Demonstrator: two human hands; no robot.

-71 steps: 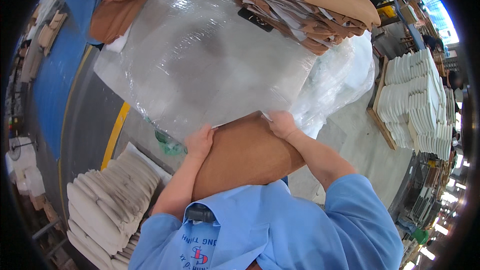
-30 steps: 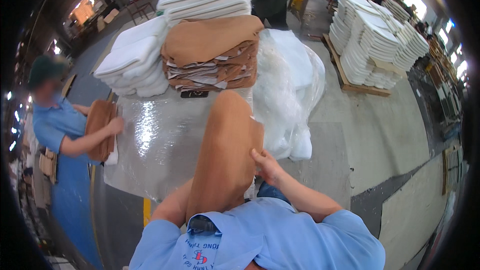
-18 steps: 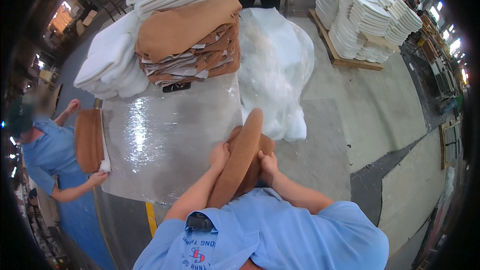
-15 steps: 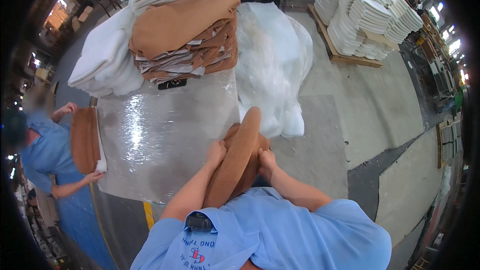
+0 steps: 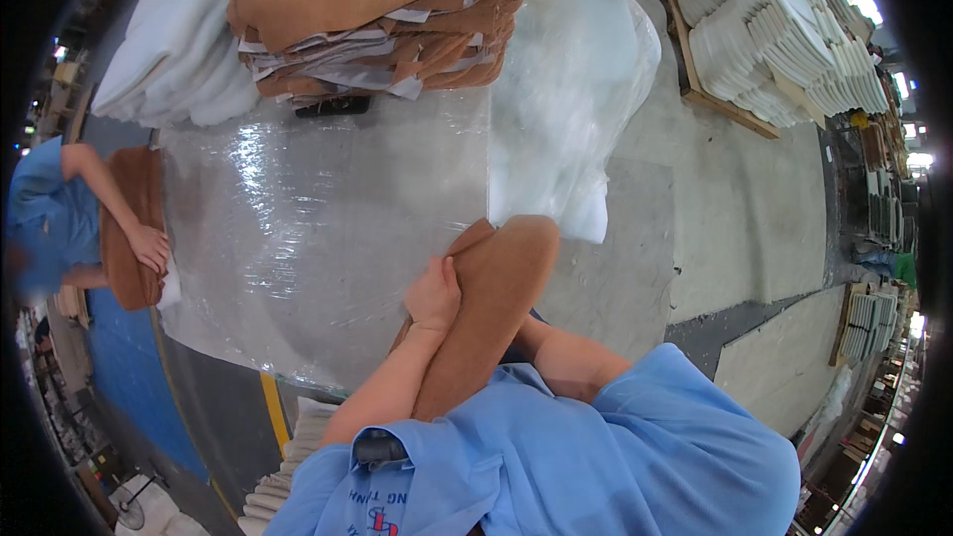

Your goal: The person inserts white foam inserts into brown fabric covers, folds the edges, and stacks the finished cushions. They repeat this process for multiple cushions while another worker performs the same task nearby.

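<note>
A brown, fabric-covered cushion (image 5: 501,308) with a rounded end stands on edge against my body. My left hand (image 5: 434,293) is closed on the edge of its brown cover, on the cushion's left side, where a loose flap of fabric sticks up. My right forearm (image 5: 576,362) reaches behind the cushion's right side. The cushion hides the right hand, so its fingers do not show.
A plastic-wrapped table (image 5: 328,199) lies ahead, bearing a stack of brown fabric covers (image 5: 387,0), white padding (image 5: 169,40) and a dark phone-like object (image 5: 333,106). A plastic bag of white filling (image 5: 566,89) hangs alongside. At left, a co-worker handles another brown cushion (image 5: 129,228).
The cushion has turned to show more of its broad brown face. My right hand has gone from its right edge to behind it. The co-worker's arm now crosses their cushion.
</note>
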